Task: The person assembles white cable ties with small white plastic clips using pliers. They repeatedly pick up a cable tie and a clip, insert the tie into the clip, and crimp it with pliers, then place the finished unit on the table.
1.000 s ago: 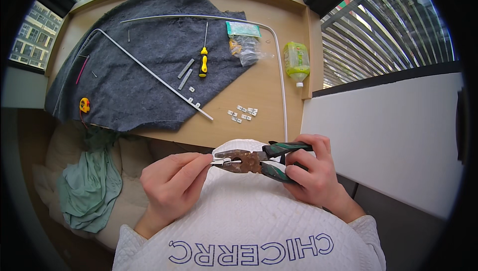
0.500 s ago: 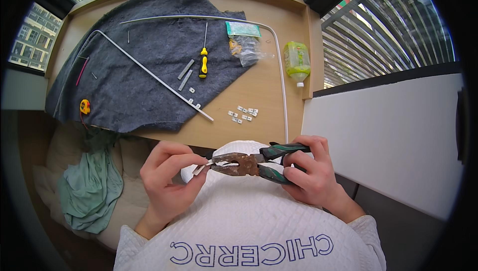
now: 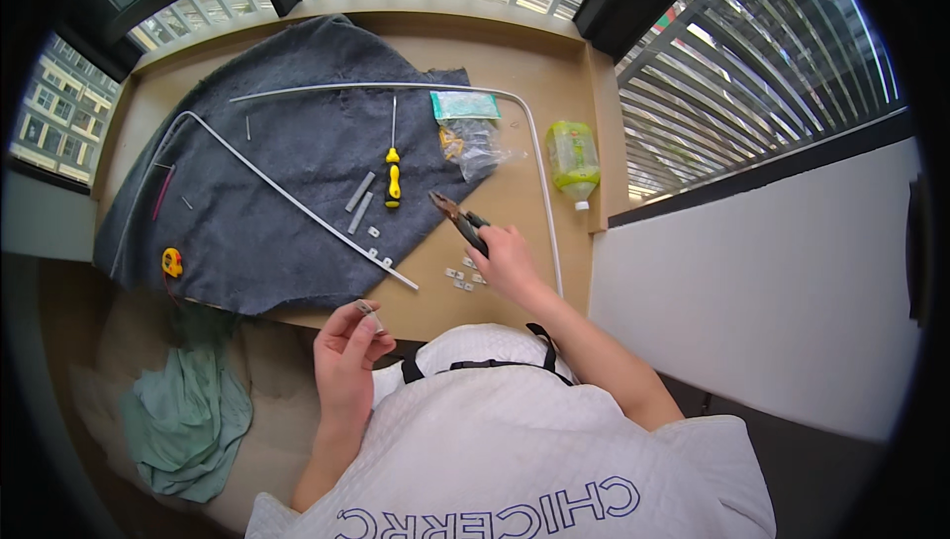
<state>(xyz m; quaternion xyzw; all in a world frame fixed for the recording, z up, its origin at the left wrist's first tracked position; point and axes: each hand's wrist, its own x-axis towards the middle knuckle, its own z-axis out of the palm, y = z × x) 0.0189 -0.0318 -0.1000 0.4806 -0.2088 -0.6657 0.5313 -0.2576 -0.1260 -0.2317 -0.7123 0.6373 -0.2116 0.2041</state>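
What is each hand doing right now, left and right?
Left hand: closed, pinching a small pale grey metal piece at its fingertips.
Right hand: closed around dark-handled rusty pliers over the wooden table.

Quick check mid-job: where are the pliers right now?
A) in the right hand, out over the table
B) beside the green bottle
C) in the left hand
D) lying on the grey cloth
A: the right hand grips the pliers above the table, near the small white clips.
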